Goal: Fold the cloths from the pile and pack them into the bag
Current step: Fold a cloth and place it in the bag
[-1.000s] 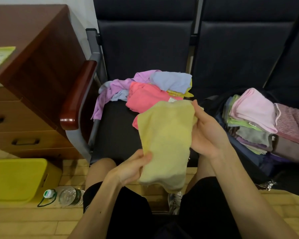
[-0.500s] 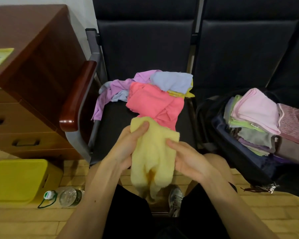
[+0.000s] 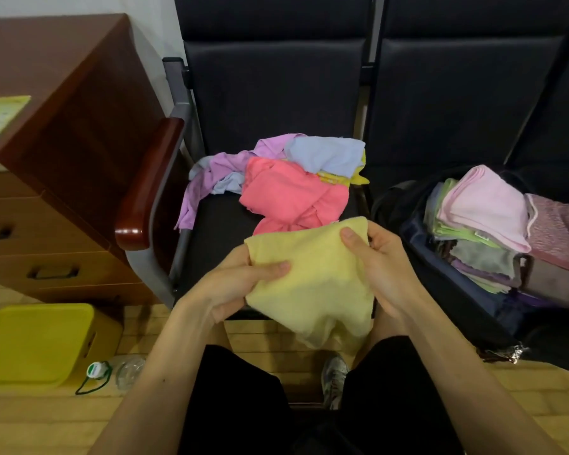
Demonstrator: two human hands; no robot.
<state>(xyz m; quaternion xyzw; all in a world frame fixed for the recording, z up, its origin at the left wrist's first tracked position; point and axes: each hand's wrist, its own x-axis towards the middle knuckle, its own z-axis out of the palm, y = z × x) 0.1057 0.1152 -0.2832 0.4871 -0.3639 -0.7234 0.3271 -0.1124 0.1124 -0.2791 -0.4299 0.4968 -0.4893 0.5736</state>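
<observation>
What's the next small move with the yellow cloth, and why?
Probably one more fold: bring the hanging lower end up to the top edge. Both the left hand and right hand grip the yellow cloth near its top, and its lower part still droops loose between the knees, bulkier than the flat folded cloths stacked in the bag.

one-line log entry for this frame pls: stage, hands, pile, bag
stage: folding yellow cloth | left hand: grip on its left edge | right hand: grip on its upper right corner | pile: unfolded, on seat | bag: open, holds folded cloths
</observation>
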